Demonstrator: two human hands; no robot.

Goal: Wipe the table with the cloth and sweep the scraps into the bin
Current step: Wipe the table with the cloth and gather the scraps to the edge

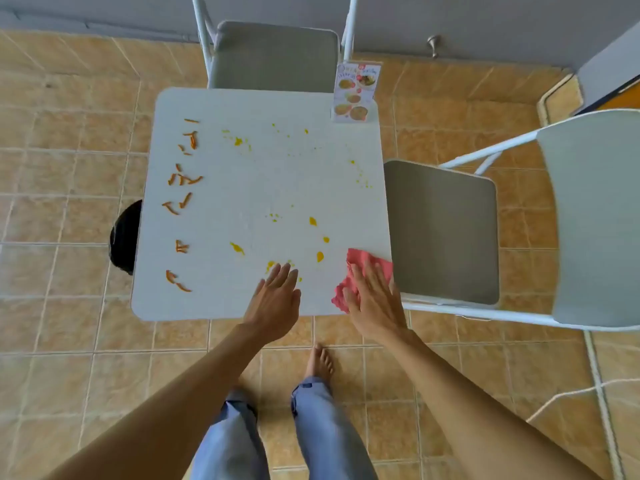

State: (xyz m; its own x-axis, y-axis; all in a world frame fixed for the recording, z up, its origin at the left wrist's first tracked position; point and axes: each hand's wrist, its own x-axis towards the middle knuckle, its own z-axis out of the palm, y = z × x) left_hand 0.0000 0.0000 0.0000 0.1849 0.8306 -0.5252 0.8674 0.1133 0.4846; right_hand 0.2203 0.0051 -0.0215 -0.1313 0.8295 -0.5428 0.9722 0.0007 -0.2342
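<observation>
A white square table (263, 174) stands in front of me. Several orange peel scraps (183, 178) lie along its left side, and yellow stains (313, 221) dot the middle and right. A pink cloth (360, 261) lies at the table's near right corner. My right hand (372, 299) rests flat on the cloth with its fingers spread. My left hand (275, 299) hovers flat and empty over the near edge, beside a yellow stain. A black bin (125, 237) stands on the floor at the table's left edge, mostly hidden by the tabletop.
A grey-seated folding chair (273, 53) stands at the far side and another chair (446, 230) at the right. A standing menu card (355, 93) sits at the far right corner of the table. My bare feet are on the tan tiled floor (69, 341).
</observation>
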